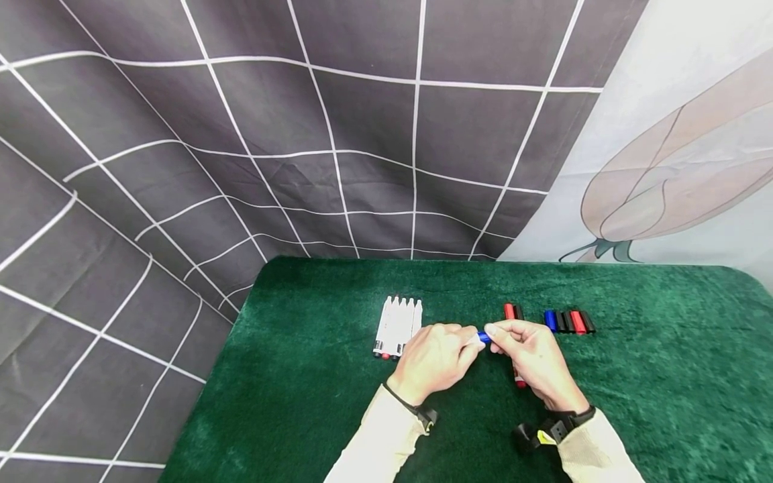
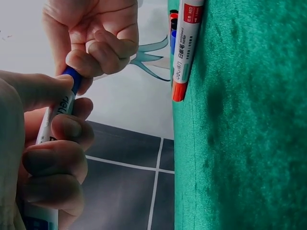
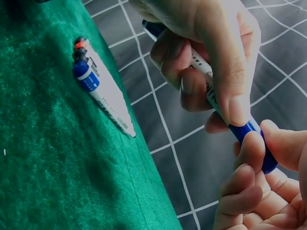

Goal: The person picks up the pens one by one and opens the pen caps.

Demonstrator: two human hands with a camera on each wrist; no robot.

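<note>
Both hands meet over the table on one whiteboard marker with a blue cap. My left hand (image 1: 435, 359) grips its white barrel (image 3: 204, 67), fingers wrapped round it and thumb along the side. The thumb and forefinger of my right hand (image 1: 534, 352) pinch the blue cap (image 3: 268, 160) at the marker's end; cap and barrel are in line. To the left of my left hand lies a side-by-side row of uncapped white markers (image 1: 396, 325), tips pointing away. Partly hidden behind my right hand are a red-capped marker (image 2: 187, 48) and a black cap (image 1: 518, 312).
Right of my right hand, several loose caps (image 1: 561, 321) in blue, black and red lie in a row. A green velvety cloth (image 1: 290, 402) covers the table. Grey gridded fabric (image 1: 362, 114) hangs behind it, with a white patterned sheet (image 1: 664, 174) at the right.
</note>
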